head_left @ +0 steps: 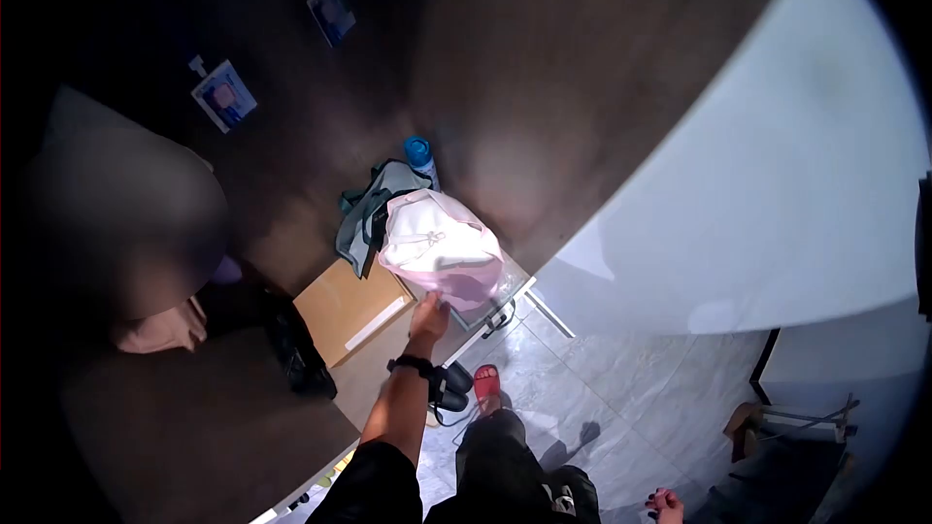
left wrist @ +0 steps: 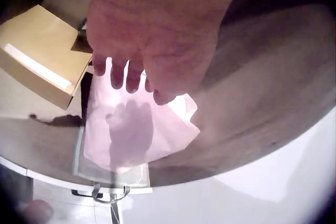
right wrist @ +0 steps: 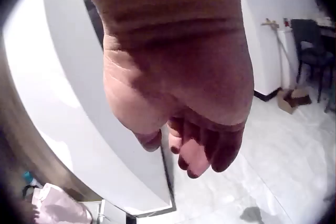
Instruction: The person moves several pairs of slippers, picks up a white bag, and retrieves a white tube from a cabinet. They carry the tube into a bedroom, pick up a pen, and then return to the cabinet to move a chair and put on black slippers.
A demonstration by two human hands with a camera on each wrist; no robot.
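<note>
A pale pink bag with a whitish top sits on the bench, lit brightly. My left hand reaches to its near side, fingertips overlapping the lower edge in the head view. In the left wrist view the left hand has its fingers spread, and its shadow falls on the pink bag. My right hand hangs low at the right, away from the bench. Its fingers are loosely bent, with nothing in them, in the right wrist view.
Beside the bag are a grey bag with dark green trim, a blue-capped bottle and a cardboard box. A black bag lies further left. On the tiled floor are dark shoes. A white wall rises at the right.
</note>
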